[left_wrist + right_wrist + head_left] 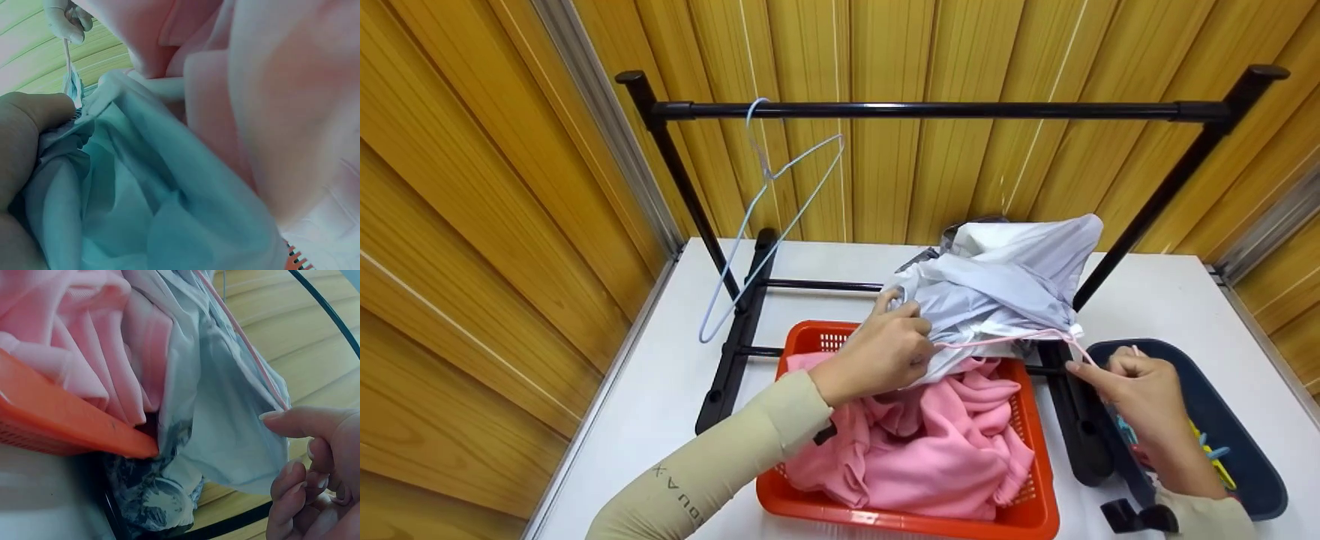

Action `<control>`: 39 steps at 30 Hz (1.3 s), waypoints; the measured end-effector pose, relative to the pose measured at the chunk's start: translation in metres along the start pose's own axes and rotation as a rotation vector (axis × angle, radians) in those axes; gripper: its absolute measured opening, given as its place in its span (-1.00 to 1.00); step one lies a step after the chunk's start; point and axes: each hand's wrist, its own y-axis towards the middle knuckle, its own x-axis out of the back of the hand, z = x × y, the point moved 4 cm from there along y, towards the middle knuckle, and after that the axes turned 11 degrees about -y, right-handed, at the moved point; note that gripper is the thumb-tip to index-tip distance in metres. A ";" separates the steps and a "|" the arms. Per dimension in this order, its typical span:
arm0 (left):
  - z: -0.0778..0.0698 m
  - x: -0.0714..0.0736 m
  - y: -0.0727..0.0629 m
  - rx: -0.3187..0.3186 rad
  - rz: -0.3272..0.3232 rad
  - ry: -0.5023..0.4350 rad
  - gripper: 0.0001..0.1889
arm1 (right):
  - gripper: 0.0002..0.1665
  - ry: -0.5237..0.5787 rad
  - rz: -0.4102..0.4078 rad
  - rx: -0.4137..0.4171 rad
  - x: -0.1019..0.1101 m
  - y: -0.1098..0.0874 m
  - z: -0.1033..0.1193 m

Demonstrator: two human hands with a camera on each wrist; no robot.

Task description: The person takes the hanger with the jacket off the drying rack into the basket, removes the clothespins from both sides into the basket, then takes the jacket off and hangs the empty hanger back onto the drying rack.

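A thin white garment [997, 277] is bunched above the back of a red basket [1039, 487], its far part spreading toward the rack's right side. My left hand [885, 345] grips the garment's gathered edge; in the left wrist view the thumb [56, 109] presses on that cloth. A thin pink wire hanger [997, 341] runs along the garment's near edge. My right hand [1144, 390] holds the hanger's right part, the thumb [304, 419] lying against the wire; the curled fingers hide the rest of it. Pink clothing [937, 450] fills the basket below.
A black clothes rack [937, 110] stands behind and around the basket. One pale blue wire hanger [802, 214] hangs at its left. At right, a dark blue bin [1252, 465] contains coloured clothespins [1222, 469]. Dark patterned material [152, 495] lies behind the basket.
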 end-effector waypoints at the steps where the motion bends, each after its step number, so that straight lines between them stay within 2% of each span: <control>1: 0.000 0.001 -0.001 0.000 0.001 -0.001 -0.84 | -0.32 0.001 0.008 -0.006 0.001 0.001 -0.001; 5: 0.003 0.003 -0.002 0.008 0.016 -0.013 -0.85 | -0.33 0.034 0.056 -0.029 0.001 0.007 -0.006; 9: 0.005 0.003 -0.003 0.010 0.027 -0.009 -0.87 | -0.32 0.056 0.068 0.007 0.002 0.012 -0.009; 13: 0.005 0.002 -0.003 0.005 0.039 -0.001 -0.89 | -0.32 0.043 0.089 0.042 0.005 0.015 -0.011; 20: 0.008 0.002 -0.006 -0.026 0.036 -0.025 -0.87 | -0.33 0.011 0.151 0.051 0.010 0.019 -0.018; 24: 0.009 0.003 -0.007 -0.041 0.034 -0.037 -0.86 | -0.34 0.037 0.159 0.106 0.012 0.022 -0.020; 31: 0.012 0.003 -0.008 -0.026 0.058 -0.060 -0.86 | -0.37 0.095 0.132 0.209 0.014 0.025 -0.021; 39: 0.014 0.002 -0.013 -0.006 0.053 -0.116 -0.85 | -0.39 0.060 0.160 0.233 0.016 0.025 -0.030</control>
